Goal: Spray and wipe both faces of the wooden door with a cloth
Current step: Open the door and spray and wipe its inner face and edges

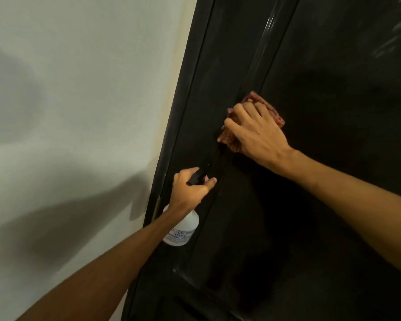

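The dark wooden door (322, 205) fills the right half of the view, with raised panel mouldings and wet streaks near the top. My right hand (257, 133) presses a reddish patterned cloth (277, 114) flat against the door by the vertical moulding. Lower down, my left hand (190, 189) grips a white spray bottle (183, 230) by its black trigger head, close to the door's left edge. The bottle hangs upright below my wrist, its label partly hidden by my forearm.
A pale plain wall (67, 100) takes up the left half, with soft shadows of my arms on it. The dark door frame (176, 126) runs diagonally between wall and door.
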### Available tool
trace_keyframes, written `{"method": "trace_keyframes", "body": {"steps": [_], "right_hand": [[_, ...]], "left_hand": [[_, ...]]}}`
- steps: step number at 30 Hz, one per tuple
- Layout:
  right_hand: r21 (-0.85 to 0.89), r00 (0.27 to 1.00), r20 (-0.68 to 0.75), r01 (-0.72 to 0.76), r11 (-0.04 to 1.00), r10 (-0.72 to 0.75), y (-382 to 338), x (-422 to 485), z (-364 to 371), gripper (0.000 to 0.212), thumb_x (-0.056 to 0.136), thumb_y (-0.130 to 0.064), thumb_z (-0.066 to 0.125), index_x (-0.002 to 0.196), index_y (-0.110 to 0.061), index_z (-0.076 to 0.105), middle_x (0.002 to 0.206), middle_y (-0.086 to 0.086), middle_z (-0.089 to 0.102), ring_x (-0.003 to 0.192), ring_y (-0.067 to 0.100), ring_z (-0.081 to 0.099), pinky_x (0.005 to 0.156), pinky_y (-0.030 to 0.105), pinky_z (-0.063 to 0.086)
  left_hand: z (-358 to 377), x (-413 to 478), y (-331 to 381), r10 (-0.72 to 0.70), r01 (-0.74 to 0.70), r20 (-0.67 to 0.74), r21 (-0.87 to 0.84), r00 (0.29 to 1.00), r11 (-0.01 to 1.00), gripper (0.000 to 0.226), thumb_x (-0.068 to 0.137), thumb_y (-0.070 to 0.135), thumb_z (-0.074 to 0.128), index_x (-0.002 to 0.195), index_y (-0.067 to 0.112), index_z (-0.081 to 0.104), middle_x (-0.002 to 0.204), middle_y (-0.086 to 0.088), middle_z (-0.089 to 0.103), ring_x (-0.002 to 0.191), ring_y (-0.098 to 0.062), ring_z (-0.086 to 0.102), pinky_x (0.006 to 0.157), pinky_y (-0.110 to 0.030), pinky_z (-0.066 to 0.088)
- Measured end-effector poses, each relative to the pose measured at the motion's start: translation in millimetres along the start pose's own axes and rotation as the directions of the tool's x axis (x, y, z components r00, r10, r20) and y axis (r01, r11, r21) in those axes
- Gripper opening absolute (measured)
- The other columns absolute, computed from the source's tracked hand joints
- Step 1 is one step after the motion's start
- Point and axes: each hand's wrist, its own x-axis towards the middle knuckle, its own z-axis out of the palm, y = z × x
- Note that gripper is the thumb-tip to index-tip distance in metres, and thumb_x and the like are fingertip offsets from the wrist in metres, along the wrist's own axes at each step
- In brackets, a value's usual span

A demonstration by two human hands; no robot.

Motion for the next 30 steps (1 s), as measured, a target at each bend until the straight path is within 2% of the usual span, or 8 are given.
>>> {"method": "trace_keyframes", "body": {"steps": [4, 7, 10, 14, 19, 23, 28, 30], "right_hand": [[0.153, 0.946, 0.166, 0.253, 0.955, -0.277, -96, -59, 45, 0.050, 0.096, -0.044, 0.024, 0.125, -0.021, 0.059, 0.135, 0.012, 0.048, 0.124, 0.032, 0.047, 0.106, 0.045, 0.027], [0.180, 0.964, 0.148, 0.192, 0.965, -0.220, -99, -51, 49, 0.039, 0.090, -0.047, 0.059, 0.120, -0.023, 0.067, 0.133, 0.011, 0.049, 0.120, 0.030, 0.048, 0.102, 0.044, 0.033], [0.187, 0.982, 0.134, 0.110, 0.976, -0.136, -105, -48, 55, 0.037, 0.084, -0.037, 0.063, 0.116, -0.021, 0.071, 0.133, 0.013, 0.052, 0.122, 0.033, 0.046, 0.106, 0.047, 0.029], [0.271, 0.892, 0.237, 0.320, 0.908, -0.385, -168, -96, 82, 0.032, 0.091, -0.041, 0.060, 0.111, -0.022, 0.075, 0.130, 0.007, 0.054, 0.119, 0.029, 0.050, 0.106, 0.042, 0.025], [0.211, 0.987, 0.069, 0.129, 0.969, -0.147, -142, -73, 81, 0.036, 0.090, -0.032, 0.053, 0.116, -0.018, 0.074, 0.130, 0.012, 0.056, 0.119, 0.034, 0.052, 0.103, 0.045, 0.028], [0.310, 0.941, 0.096, 0.281, 0.908, -0.324, -199, -107, 101, 0.037, 0.097, -0.022, 0.042, 0.116, -0.012, 0.073, 0.128, 0.013, 0.056, 0.115, 0.035, 0.055, 0.104, 0.050, 0.037], [0.298, 0.989, 0.035, 0.127, 0.946, -0.143, -205, -104, 110, 0.032, 0.095, -0.023, 0.061, 0.125, -0.014, 0.070, 0.129, 0.013, 0.058, 0.119, 0.034, 0.052, 0.104, 0.046, 0.032], [0.318, 0.983, 0.038, 0.157, 0.935, -0.178, -230, -117, 121, 0.040, 0.095, -0.019, 0.057, 0.134, -0.011, 0.064, 0.130, 0.014, 0.057, 0.119, 0.035, 0.053, 0.106, 0.047, 0.033]], "left_hand": [[4, -47, -54, 0.033, -0.033, 0.024, 0.013, 0.999, 0.999, 0.023, 0.089, 0.012, 0.081, 0.073, 0.013, 0.065, 0.056, 0.012, 0.060, 0.052, 0.000, 0.060, 0.051, -0.012, 0.047], [2, -57, -76, -0.011, 0.011, -0.005, -0.023, 1.000, 1.000, 0.022, 0.088, 0.011, 0.082, 0.073, 0.017, 0.067, 0.058, 0.012, 0.064, 0.056, -0.001, 0.063, 0.055, -0.014, 0.049], [-4, -61, -95, -0.063, 0.061, -0.037, -0.062, 0.997, 0.996, 0.020, 0.088, 0.011, 0.083, 0.075, 0.020, 0.070, 0.066, 0.010, 0.070, 0.066, -0.005, 0.070, 0.068, -0.015, 0.053], [-1, -108, -135, -0.184, 0.184, 0.017, -0.018, 0.983, 0.983, 0.023, 0.089, 0.011, 0.081, 0.076, 0.026, 0.069, 0.068, 0.016, 0.070, 0.068, -0.002, 0.070, 0.066, -0.013, 0.052], [-6, -117, -163, -0.278, 0.278, 0.018, -0.019, 0.961, 0.960, 0.025, 0.089, 0.009, 0.081, 0.077, 0.027, 0.068, 0.066, 0.018, 0.070, 0.067, 0.001, 0.069, 0.062, -0.013, 0.053], [1, -155, -201, -0.321, 0.318, 0.065, 0.052, 0.945, 0.947, 0.021, 0.089, 0.012, 0.082, 0.079, 0.026, 0.070, 0.071, 0.008, 0.071, 0.073, 0.000, 0.070, 0.071, -0.014, 0.053], [8, -170, -229, -0.301, 0.299, 0.024, 0.059, 0.953, 0.952, 0.012, 0.090, 0.010, 0.081, 0.083, 0.015, 0.073, 0.069, 0.005, 0.069, 0.070, 0.001, 0.068, 0.067, -0.009, 0.050], [11, -177, -239, -0.336, 0.335, 0.033, 0.037, 0.941, 0.942, 0.013, 0.090, 0.011, 0.081, 0.082, 0.016, 0.072, 0.068, 0.002, 0.069, 0.070, -0.004, 0.070, 0.067, -0.012, 0.052]]}}
